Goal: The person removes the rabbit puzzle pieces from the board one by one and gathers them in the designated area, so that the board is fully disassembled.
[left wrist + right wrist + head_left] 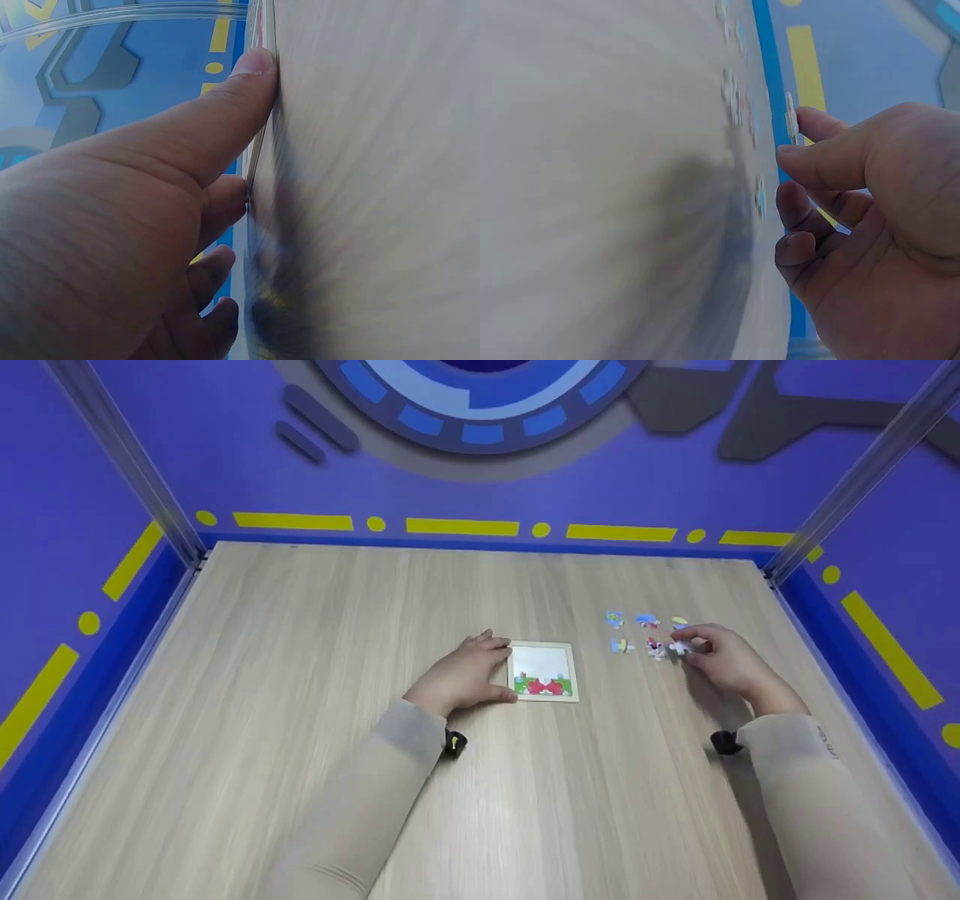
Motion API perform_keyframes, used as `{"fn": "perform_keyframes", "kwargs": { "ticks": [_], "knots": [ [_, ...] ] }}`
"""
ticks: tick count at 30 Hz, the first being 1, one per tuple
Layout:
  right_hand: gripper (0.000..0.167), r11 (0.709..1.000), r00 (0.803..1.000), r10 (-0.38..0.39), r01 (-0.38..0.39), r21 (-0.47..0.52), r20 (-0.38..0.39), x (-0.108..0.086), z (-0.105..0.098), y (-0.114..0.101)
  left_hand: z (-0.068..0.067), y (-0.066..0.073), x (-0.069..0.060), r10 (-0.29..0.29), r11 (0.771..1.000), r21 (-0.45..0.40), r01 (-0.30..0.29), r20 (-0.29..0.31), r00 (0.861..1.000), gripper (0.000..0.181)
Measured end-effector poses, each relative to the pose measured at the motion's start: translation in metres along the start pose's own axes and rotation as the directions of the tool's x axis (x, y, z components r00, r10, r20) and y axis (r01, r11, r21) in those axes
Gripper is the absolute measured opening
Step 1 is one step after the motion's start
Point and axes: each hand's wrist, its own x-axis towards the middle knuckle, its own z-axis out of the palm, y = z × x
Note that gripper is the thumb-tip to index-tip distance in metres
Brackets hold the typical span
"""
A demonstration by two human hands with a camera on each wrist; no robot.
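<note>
A small square puzzle board [575,671] with a pale rim lies mid-table, red and green picture pieces along its near part and a white area above. My left hand [469,671] rests against its left edge, thumb at the near corner and fingers at the far one. In the left wrist view the straight thumb [232,105] touches the rim. To the right, my right hand [731,664] pinches a jigsaw piece [680,648] between thumb and index finger. The right wrist view shows this piece [791,120] edge-on, raised off the table.
Several loose jigsaw pieces lie beside the right hand, among them a blue one [614,619], a blue-and-red one [648,620] and a red-and-white one [655,649]. Purple-blue walls [465,495] with yellow marks enclose the wooden table [300,660].
</note>
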Motion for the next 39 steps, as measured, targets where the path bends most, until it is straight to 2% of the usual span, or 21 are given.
{"fn": "perform_keyframes", "kwargs": {
  "ticks": [7, 17, 32, 39],
  "knots": [
    [0.044, 0.999, 0.999, 0.049, -0.049, -0.006, 0.011, 0.001, -0.004, 0.015, 0.0, 0.0, 0.0, -0.001, 1.0, -0.004, 0.001, 0.001, 1.0, 0.094],
    [0.042, 0.998, 1.0, -0.014, 0.014, -0.066, -0.007, 0.002, -0.001, 0.02, 0.0, 0.001, 0.0, 0.003, 1.0, -0.011, -0.003, 0.0, 1.0, 0.093],
    [0.044, 0.998, 1.0, 0.014, -0.013, -0.058, 0.019, 0.004, -0.002, 0.017, -0.002, 0.002, -0.001, -0.008, 1.0, -0.009, 0.008, 0.001, 1.0, 0.094],
    [0.042, 1.0, 1.0, -0.005, 0.005, -0.024, -0.002, 0.006, 0.002, 0.005, -0.002, 0.002, -0.002, -0.01, 1.0, -0.014, 0.01, 0.005, 1.0, 0.093]
  ]
}}
